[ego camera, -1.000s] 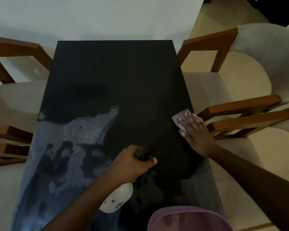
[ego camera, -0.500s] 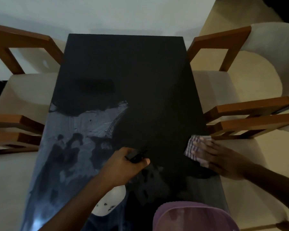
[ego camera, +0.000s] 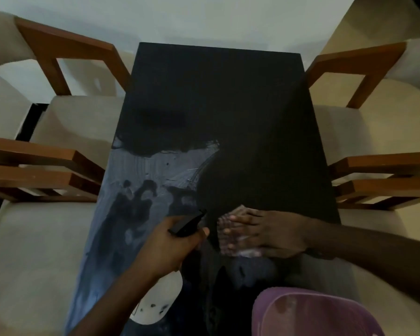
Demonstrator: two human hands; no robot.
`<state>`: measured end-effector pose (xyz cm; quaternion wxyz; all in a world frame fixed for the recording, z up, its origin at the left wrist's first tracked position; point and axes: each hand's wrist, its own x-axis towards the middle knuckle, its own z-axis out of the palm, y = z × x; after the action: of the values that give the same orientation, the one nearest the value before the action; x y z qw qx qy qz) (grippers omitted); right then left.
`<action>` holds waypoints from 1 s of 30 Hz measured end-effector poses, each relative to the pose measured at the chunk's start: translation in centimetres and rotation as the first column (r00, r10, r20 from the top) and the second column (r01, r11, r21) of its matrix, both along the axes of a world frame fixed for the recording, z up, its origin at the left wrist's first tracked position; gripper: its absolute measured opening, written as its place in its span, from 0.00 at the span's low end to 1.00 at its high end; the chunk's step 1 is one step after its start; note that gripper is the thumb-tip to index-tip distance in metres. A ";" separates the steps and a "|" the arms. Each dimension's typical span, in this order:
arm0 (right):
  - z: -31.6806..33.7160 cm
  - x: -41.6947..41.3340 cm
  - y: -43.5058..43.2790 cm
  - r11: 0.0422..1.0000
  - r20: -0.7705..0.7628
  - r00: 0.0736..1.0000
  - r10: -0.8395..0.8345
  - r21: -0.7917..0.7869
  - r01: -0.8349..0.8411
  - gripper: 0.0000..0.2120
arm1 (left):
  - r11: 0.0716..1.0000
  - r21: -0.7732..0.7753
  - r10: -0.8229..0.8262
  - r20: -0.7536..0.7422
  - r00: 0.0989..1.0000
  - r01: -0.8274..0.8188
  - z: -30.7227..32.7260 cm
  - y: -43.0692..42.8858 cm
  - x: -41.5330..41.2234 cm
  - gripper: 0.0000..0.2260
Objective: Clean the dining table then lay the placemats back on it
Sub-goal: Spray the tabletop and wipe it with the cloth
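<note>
The black dining table [ego camera: 218, 98] runs away from me, with wet grey smears over its near left half. My left hand [ego camera: 170, 248] is wrapped around a white spray bottle [ego camera: 159, 299] with a black nozzle [ego camera: 188, 223], held just above the near part of the table. My right hand [ego camera: 269, 232] lies flat with fingers spread, pressing a checked cloth [ego camera: 230, 238] onto the tabletop close to the nozzle. No placemats are in view.
Cream upholstered chairs with wooden frames flank the table, two on the left [ego camera: 66, 127] and two on the right [ego camera: 364, 122]. A purple plastic basin [ego camera: 313, 314] stands at the table's near end, right below my right forearm. A pale wall closes the far end.
My right hand has dragged the cloth from the table's right edge back and leftward to the middle, near the spray nozzle. My left hand and the bottle have hardly moved.
</note>
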<state>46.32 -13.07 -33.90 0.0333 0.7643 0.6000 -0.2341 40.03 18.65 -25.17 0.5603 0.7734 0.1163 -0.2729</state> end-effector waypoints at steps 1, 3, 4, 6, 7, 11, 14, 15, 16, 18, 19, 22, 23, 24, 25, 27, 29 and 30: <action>0.7 0.5 -1.6 0.998 -0.050 0.998 0.031 -0.048 -0.033 0.26 | 1.000 0.001 0.013 -0.007 1.000 -0.013 0.0 0.6 0.0 0.14; 1.5 2.3 -4.5 0.989 -0.054 0.998 -0.020 -0.148 0.011 0.26 | 0.999 -0.009 0.037 -0.016 0.999 -0.037 0.0 1.8 -0.2 0.13; 1.6 3.4 -5.3 0.976 -0.025 0.995 -0.092 -0.202 0.086 0.27 | 0.998 -0.009 0.058 -0.017 0.998 -0.058 0.0 2.4 -0.3 0.13; 1.9 5.5 -4.7 0.916 0.035 0.950 -0.310 -0.256 0.308 0.29 | 0.995 0.003 0.096 -0.017 0.995 -0.096 -0.2 3.6 -0.4 0.14; 1.8 6.5 -3.6 0.871 0.072 0.900 -0.430 -0.230 0.434 0.31 | 0.995 0.006 0.104 -0.014 0.994 -0.104 -0.2 4.1 -0.4 0.15; -1.2 11.4 4.6 0.537 0.077 0.533 -0.843 0.048 0.842 0.34 | 0.994 -0.030 0.108 0.018 0.994 -0.107 -0.2 5.8 -0.2 0.20; -2.1 14.0 12.1 0.418 0.055 0.415 -0.908 0.102 0.903 0.30 | 0.993 -0.034 0.117 0.030 0.993 -0.116 -0.2 6.4 0.2 0.23; -2.2 13.9 14.2 0.484 0.064 0.479 -0.875 0.111 0.868 0.30 | 0.993 -0.027 0.119 0.031 0.992 -0.119 -0.2 6.6 0.4 0.21; -2.2 13.2 15.8 0.585 0.072 0.581 -0.811 0.127 0.801 0.29 | 0.992 -0.019 0.127 0.032 0.991 -0.127 -0.3 6.7 0.7 0.19; -2.3 10.1 17.1 0.793 0.066 0.798 -0.599 0.184 0.580 0.29 | 0.989 -0.020 0.144 0.032 0.989 -0.143 -0.6 7.1 1.2 0.17; -2.4 7.8 16.8 0.865 0.064 0.878 -0.475 0.216 0.452 0.27 | 0.988 -0.022 0.151 0.032 0.988 -0.150 -0.7 7.4 1.3 0.17; -2.0 1.6 13.7 0.977 0.088 0.986 -0.143 0.173 0.126 0.27 | 0.989 0.011 0.145 0.018 0.989 -0.146 -1.0 7.7 1.6 0.16; -1.6 0.7 12.0 0.987 0.074 0.996 -0.053 0.153 0.041 0.27 | 0.990 0.025 0.138 0.006 0.990 -0.138 -0.9 7.8 1.7 0.16; -1.1 0.5 10.0 0.990 0.055 0.998 0.016 0.142 -0.024 0.26 | 0.991 0.035 0.131 -0.006 0.991 -0.131 -0.9 7.9 1.7 0.15; -0.9 0.8 8.0 0.990 0.051 0.998 0.047 0.129 -0.053 0.25 | 0.992 0.040 0.119 -0.018 0.993 -0.118 -0.8 8.0 1.6 0.14; -0.4 2.8 4.4 0.996 0.090 0.995 -0.048 0.082 0.040 0.25 | 0.996 0.038 0.076 -0.035 0.996 -0.075 -0.5 8.2 1.0 0.14; -0.9 6.3 2.6 0.947 0.125 0.939 -0.320 0.053 0.315 0.27 | 0.999 0.030 0.046 -0.048 0.998 -0.045 -0.4 8.5 0.0 0.15; -1.3 7.9 2.9 0.875 0.129 0.866 -0.484 0.042 0.483 0.28 | 0.998 0.032 0.055 -0.052 0.997 -0.053 -0.3 8.5 -0.5 0.16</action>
<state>54.21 -10.17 -35.23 0.0112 0.9043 0.3869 -0.1803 39.51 27.18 -25.48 0.5523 0.7710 0.1560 -0.2761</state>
